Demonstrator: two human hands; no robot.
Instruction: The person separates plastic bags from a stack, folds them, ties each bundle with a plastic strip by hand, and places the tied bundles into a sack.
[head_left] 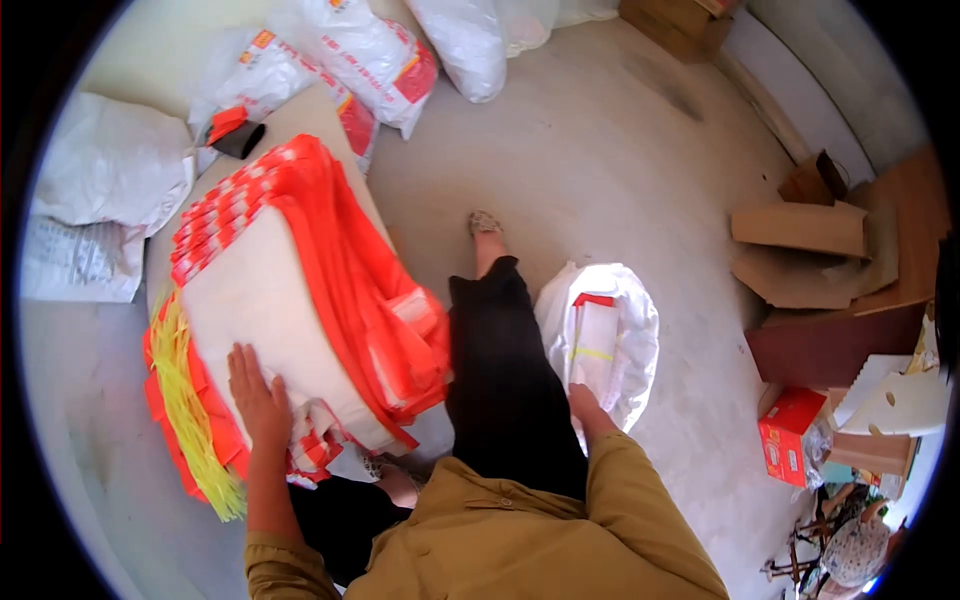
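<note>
My left hand (258, 400) lies flat with its fingers stretched out on a white sheet-like stack (260, 290). Long red-orange and white fabric strips (330, 230) drape along the far and right sides of that stack. Just left of the hand hangs a bunch of yellow strings (180, 390) over more red-orange material. My right hand (590, 405) is at the near side of an open white sack (640, 310). Inside the sack, a white and red bundle (597, 345) tied with a yellow string reaches down to that hand. The right fingers are mostly hidden.
Several stuffed white bags (370, 60) line the wall at the back left. A small red and black item (235, 132) sits on the board behind the stack. Cardboard boxes (800, 230) and a red box (790, 435) stand on the right. Another person (858, 550) appears at the lower right.
</note>
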